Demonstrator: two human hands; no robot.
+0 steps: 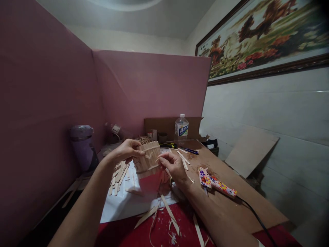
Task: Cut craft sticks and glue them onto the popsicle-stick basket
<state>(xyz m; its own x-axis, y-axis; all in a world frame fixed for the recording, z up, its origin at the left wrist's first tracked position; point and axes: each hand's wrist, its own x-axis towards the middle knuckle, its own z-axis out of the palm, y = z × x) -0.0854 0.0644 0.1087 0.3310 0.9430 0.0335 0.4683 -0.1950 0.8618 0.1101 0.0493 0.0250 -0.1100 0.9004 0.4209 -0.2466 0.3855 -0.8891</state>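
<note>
Lying at left are loose sticks (119,176) on white paper (111,207); beside them our left hand (127,150) grips the stick panel (144,164), which we hold raised over the paper; our right hand (173,167) pinches a thin sliver (157,160) near the panel's right edge; farther right lies the flowered glue gun (218,184).

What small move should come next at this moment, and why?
Probably ease the thin curved strip against the craft-stick piece: the right hand seems to pinch it close beside that piece, which the left hand holds up.
</note>
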